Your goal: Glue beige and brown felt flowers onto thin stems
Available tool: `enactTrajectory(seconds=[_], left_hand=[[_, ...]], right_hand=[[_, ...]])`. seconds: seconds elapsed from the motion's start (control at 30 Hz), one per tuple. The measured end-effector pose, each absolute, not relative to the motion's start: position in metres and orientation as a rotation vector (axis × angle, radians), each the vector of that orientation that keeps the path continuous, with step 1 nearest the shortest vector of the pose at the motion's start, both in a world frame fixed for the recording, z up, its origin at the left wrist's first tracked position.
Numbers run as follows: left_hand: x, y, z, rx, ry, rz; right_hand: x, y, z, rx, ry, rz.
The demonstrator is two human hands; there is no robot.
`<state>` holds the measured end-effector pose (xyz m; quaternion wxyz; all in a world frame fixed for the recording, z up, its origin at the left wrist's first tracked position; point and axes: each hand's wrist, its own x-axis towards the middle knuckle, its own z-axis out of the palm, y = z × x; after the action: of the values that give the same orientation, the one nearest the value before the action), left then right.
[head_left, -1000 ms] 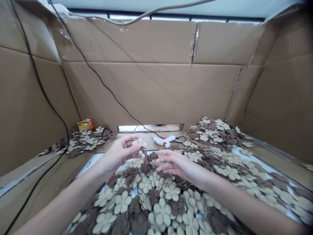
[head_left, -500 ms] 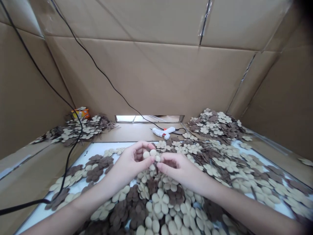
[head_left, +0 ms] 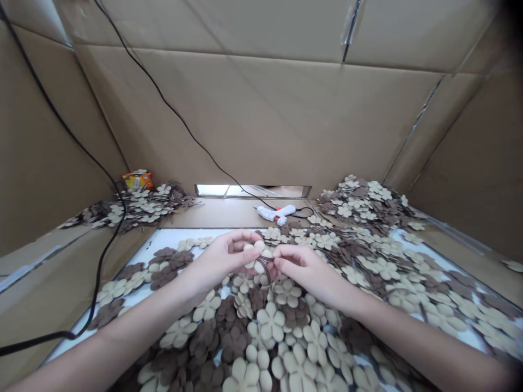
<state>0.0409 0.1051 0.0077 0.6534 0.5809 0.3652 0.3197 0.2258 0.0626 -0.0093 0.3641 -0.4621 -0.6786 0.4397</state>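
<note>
Between thumb and fingers, my left hand (head_left: 229, 255) pinches a cream five-petal flower (head_left: 259, 249) above the middle of the white board. A thin brown strip (head_left: 265, 267) lies against the flower and curls down below it. My right hand (head_left: 300, 264) is closed at the flower's right side, its thumb and fingertips pinching the strip's end. Many cream and brown flowers (head_left: 270, 321) are spread loosely under and around both hands.
A white glue gun (head_left: 277, 214) lies beyond the hands. Piles of flowers stand at back left (head_left: 139, 207) and back right (head_left: 363, 201), beside an orange packet (head_left: 138, 179). A black cable (head_left: 100, 250) runs down the left; cardboard walls surround the board (head_left: 163, 238).
The flower has turned in my fingers, and the brown strip now shows across it, with its end at my right fingertips. The view has tilted slightly, shifting the surroundings upward.
</note>
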Motion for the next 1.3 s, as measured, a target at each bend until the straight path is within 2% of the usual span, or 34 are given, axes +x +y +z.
enactTrajectory(seconds=[0.8,1.0,1.17,1.3], left_hand=[[0.032,0.124,-0.007,1.094,0.789,0.595],[0.025,0.137,-0.008,1.045,0.837,0.779],[-0.001,0.174,-0.001,1.031,0.946,0.96],[-0.05,0.231,0.014,0.983,1.124,1.184]], right_hand=[[0.237,0.074,-0.016,-1.172,-1.628,1.188],[0.247,0.082,-0.011,-1.011,-1.35,1.325],[0.273,0.08,0.022,-0.69,-0.905,1.467],[0.322,0.079,0.058,-0.373,-0.605,1.301]])
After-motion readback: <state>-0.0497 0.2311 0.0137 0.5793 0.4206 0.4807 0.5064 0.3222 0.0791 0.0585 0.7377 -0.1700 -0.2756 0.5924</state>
